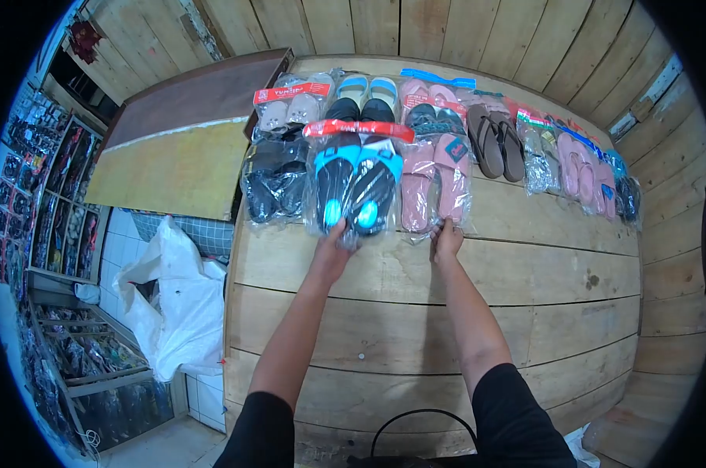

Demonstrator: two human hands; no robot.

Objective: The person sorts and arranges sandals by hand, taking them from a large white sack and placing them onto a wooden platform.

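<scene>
My left hand [336,253] grips the lower edge of a clear plastic bag holding a pair of black and bright-blue slide sandals [357,187]. A red header strip [359,130] runs across the top of that bag, which overlaps the footwear behind it. My right hand [448,241] has its fingers closed at the bottom edge of a bag with pink slide slippers [436,183], which lie on the wooden table [438,273]. Left of the blue pair lie bagged black sandals [276,181].
Grey bagged shoes [293,105], brown flip-flops [496,143] and pink slippers [576,168] line the table's back. A yellow board [169,168] adjoins at left, above a white sack [173,304]. Shelves [64,203] stand far left; a plank wall [493,35] rises behind.
</scene>
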